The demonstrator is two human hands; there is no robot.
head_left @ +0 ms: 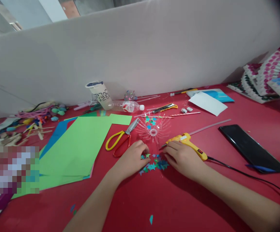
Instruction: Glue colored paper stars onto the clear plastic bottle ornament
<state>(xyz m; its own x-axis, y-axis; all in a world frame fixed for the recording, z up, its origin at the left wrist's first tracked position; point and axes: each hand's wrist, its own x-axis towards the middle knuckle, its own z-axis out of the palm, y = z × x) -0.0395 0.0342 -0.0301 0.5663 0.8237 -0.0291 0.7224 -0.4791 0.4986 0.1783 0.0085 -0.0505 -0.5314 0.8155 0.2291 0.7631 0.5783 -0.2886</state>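
Between my two hands lies a loose pile of blue, teal and green paper stars (152, 166) on the red table. My left hand (134, 157) rests at the pile's left edge, thumb and forefinger apart beside some stars. From the right, my right hand (182, 159) reaches to the pile with its fingers loosely stretched and nothing visibly held. Just beyond that hand lies a yellow glue gun (185, 138), partly covered by the fingers. Past the pile, a clear cut plastic bottle piece (153, 132) with splayed strips has several stars on it. Scissors (123, 137) with yellow and red handles lie beyond my left hand.
Green paper sheets (82, 145) spread at left, near craft bits (33, 119). A white cup (98, 95), plastic bottle (126, 106) and utility knife (165, 108) lie toward the wall. At right are a black phone (251, 146) and the glue gun's cord (239, 171).
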